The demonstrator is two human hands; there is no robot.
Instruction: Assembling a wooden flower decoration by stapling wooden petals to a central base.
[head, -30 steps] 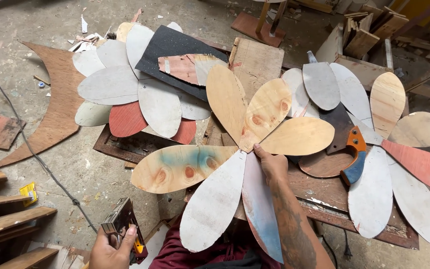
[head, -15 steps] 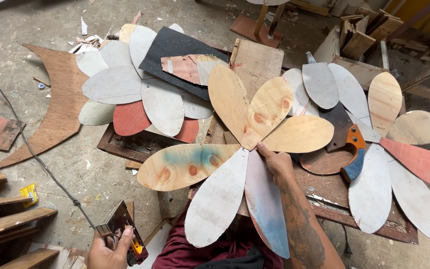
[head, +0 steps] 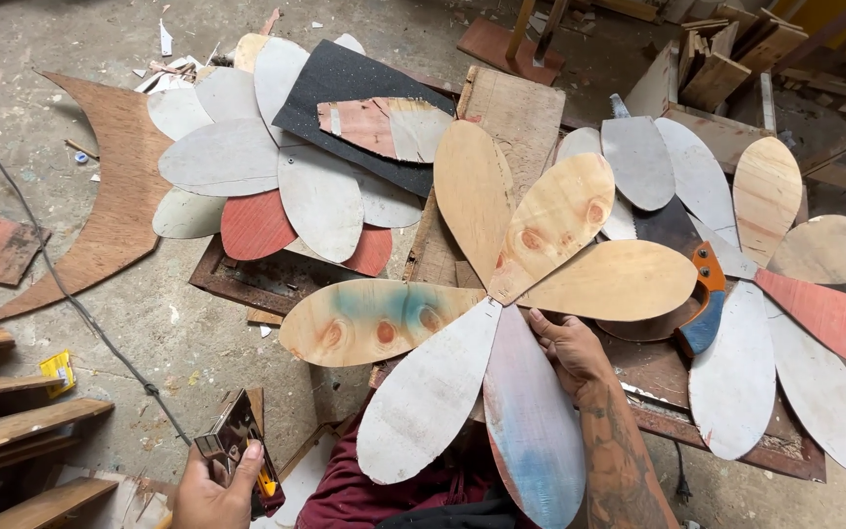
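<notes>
Staple gun [head: 237, 443] gripped in left hand [head: 215, 495], partly cut off; right hand [head: 568, 345] flat, open on wooden petal flower [head: 501, 304].

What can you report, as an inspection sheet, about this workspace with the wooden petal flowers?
Surface: dusty concrete floor, with boards under the work.
Job's things: middle petal flower of six plywood petals; staple gun.
Clutter: two more petal flowers, left and right; curved brown board; black sheet; wood scraps.
Grippers: left hand grips the staple gun; right hand rests on the middle flower, near its centre.
Cables: thin black cable runs across the floor towards the gun.
Surroundings: wooden slats at left.
</notes>
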